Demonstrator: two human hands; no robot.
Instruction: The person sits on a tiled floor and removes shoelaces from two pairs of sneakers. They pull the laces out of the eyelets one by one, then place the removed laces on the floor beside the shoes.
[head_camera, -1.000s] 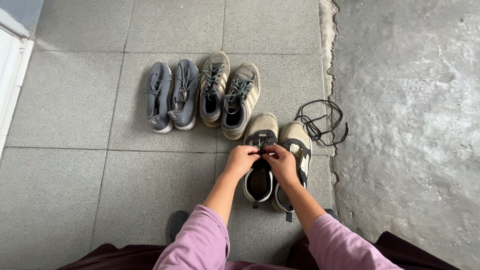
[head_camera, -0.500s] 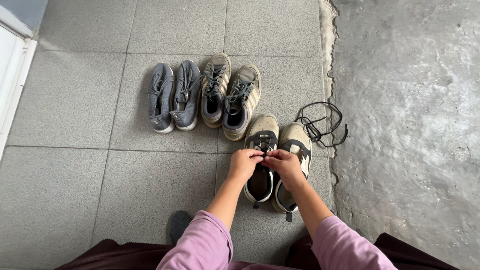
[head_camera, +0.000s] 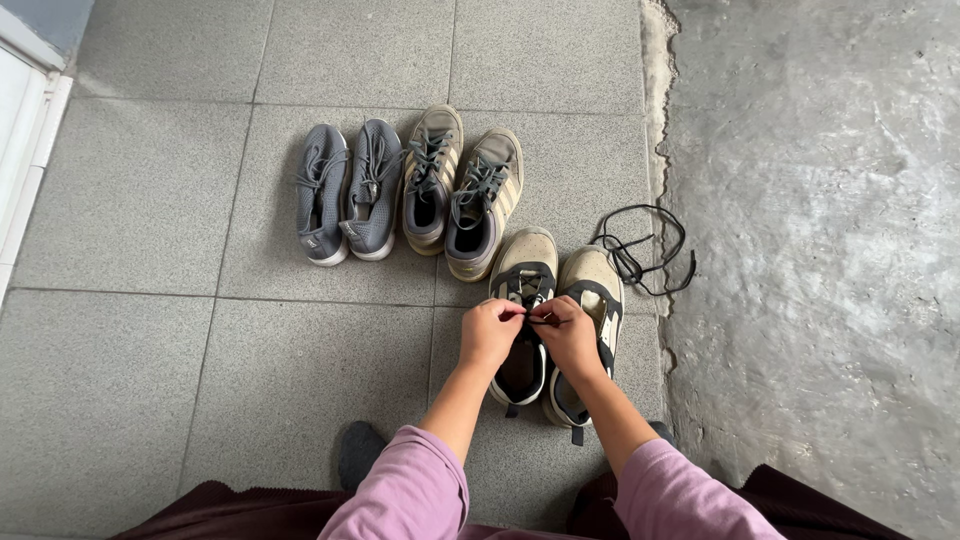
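Hands met over the beige shoe (head_camera: 523, 290): your left hand (head_camera: 490, 333) & right hand (head_camera: 567, 337) each had fingers pinched shut on its black lace (head_camera: 541, 320), stretched crosswise btwn them. Shoe's long axis ran away from you, toe far. Its mate (head_camera: 592, 290) touched it on the right; loose lace (head_camera: 640, 250) beyond, two other pairs (head_camera: 410, 190) far-left of it.

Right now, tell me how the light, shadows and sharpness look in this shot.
Head view: soft, even daylight, no glare. Faint shadows lie under the grey sneakers and beside the beige shoe that the left hand and right hand work over. Tiled floor and loose black lace are sharp; the pink sleeves at the bottom edge look slightly soft.
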